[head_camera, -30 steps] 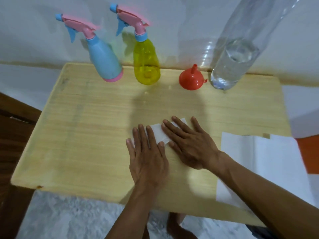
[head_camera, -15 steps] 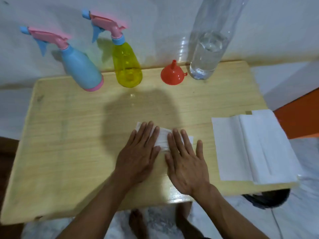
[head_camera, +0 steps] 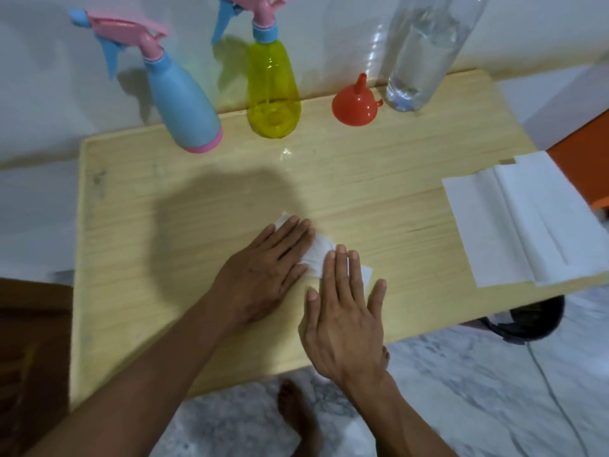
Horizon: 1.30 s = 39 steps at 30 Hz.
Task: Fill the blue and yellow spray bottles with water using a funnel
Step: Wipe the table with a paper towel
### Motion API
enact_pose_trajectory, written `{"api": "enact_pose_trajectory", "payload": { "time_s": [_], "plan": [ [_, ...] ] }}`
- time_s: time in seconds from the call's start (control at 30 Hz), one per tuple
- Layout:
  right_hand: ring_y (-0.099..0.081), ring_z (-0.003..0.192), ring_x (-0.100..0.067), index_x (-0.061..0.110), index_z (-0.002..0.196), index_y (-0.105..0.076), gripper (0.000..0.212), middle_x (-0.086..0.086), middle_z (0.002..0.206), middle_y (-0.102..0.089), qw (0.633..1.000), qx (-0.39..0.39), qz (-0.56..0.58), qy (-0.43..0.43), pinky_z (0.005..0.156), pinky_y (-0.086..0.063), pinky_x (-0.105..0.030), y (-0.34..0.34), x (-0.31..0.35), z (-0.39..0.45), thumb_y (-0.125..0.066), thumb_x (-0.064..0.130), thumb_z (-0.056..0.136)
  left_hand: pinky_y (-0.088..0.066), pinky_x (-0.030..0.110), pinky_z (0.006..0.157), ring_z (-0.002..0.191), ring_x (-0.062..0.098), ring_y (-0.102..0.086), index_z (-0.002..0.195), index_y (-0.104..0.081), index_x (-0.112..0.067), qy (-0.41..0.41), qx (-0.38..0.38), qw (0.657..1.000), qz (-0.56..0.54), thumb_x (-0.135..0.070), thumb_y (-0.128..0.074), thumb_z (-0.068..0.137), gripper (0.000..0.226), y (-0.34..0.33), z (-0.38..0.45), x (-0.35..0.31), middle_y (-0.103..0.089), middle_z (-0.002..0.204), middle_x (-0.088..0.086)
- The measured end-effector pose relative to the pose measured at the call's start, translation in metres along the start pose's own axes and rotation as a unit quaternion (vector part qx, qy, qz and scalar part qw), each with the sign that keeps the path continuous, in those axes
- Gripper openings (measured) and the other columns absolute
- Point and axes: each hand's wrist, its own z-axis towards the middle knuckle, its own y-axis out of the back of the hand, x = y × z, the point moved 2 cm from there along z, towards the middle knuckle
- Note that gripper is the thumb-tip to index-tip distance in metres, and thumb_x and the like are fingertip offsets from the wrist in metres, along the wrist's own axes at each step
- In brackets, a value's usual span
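Both hands, left [head_camera: 263, 268] and right [head_camera: 346, 311], press flat, fingers straight, on the tissue [head_camera: 318, 255].

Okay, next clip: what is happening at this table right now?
A person presses both flat hands, left hand and right hand, on a small white tissue on the wooden table. The blue spray bottle, yellow spray bottle, upside-down red funnel and clear water bottle stand untouched along the back edge, spray heads on. More white paper lies to the right.
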Motion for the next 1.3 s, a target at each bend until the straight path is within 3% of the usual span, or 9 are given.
{"api": "enact_pose_trajectory", "payload": {
  "time_s": [0.33,0.67,1.0,1.13,1.3],
  "plan": [
    [-0.002,0.158,-0.02,0.01,0.16,-0.019,0.064,-0.003,0.17,-0.01,1.0,-0.001,-0.007,-0.002,0.122,-0.005,-0.06,-0.02,0.058,-0.021,-0.025,0.039,0.104,-0.01,0.035,0.123,0.153,0.014,-0.005,0.158,-0.014,-0.014,0.012,-0.004,1.0,-0.001,-0.039,-0.018,0.105,0.059,0.005,-0.054,0.038,-0.011,0.165,0.001],
    [0.004,0.157,-0.019,0.011,0.161,-0.016,0.064,-0.001,0.17,-0.007,0.997,0.03,-0.002,0.069,0.122,0.003,-0.059,-0.033,0.101,-0.042,-0.02,0.041,0.104,-0.022,0.044,0.121,0.153,0.018,-0.012,0.156,-0.017,-0.012,0.077,-0.017,0.997,0.018,-0.038,-0.017,0.105,0.057,0.002,-0.113,0.057,-0.018,0.164,0.004],
    [-0.012,0.157,-0.022,0.01,0.157,-0.032,0.061,-0.004,0.167,-0.023,0.97,0.05,-0.02,0.237,0.122,-0.011,-0.062,-0.031,0.102,-0.054,-0.033,0.039,0.103,-0.019,0.046,0.122,0.153,0.018,-0.01,0.156,-0.02,-0.01,0.222,-0.059,0.973,0.017,-0.037,-0.02,0.107,0.056,-0.006,-0.177,0.028,-0.017,0.164,0.005],
    [-0.015,0.156,-0.02,0.01,0.158,-0.031,0.06,-0.005,0.167,-0.024,0.935,0.051,-0.02,0.351,0.123,-0.006,-0.06,-0.024,0.078,-0.04,-0.032,0.039,0.104,-0.019,0.048,0.121,0.153,0.021,-0.013,0.155,-0.023,-0.008,0.297,-0.07,0.952,0.026,-0.034,-0.024,0.106,0.056,-0.014,-0.181,0.006,-0.019,0.164,0.008],
    [-0.025,0.154,-0.019,0.01,0.156,-0.036,0.059,-0.005,0.165,-0.029,0.877,0.05,-0.044,0.475,0.12,-0.018,-0.062,-0.013,0.052,-0.013,-0.03,0.04,0.105,-0.016,0.05,0.122,0.152,0.023,-0.014,0.155,-0.022,-0.005,0.397,-0.1,0.912,0.009,-0.036,-0.017,0.105,0.058,-0.025,-0.175,-0.035,-0.019,0.163,0.011]
  ]
}}
